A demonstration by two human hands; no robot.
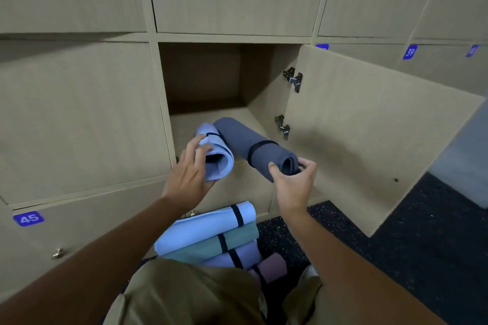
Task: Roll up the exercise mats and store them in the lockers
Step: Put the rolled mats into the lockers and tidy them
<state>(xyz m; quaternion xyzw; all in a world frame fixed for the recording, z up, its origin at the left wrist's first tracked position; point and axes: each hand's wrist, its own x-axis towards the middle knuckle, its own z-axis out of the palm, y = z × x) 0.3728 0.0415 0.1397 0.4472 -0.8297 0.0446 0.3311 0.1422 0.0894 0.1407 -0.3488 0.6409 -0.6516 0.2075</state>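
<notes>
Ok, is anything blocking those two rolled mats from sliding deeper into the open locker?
Nothing visible. The dark blue rolled mat and light blue rolled mat lie side by side, the open wooden locker bare behind them, its door swung clear right.

Dark speckled rubber floor point(435, 232) runs along the foot of the wall, bottom right, beside olive-green fabric trousers point(190, 295) at the bottom edge.
</notes>
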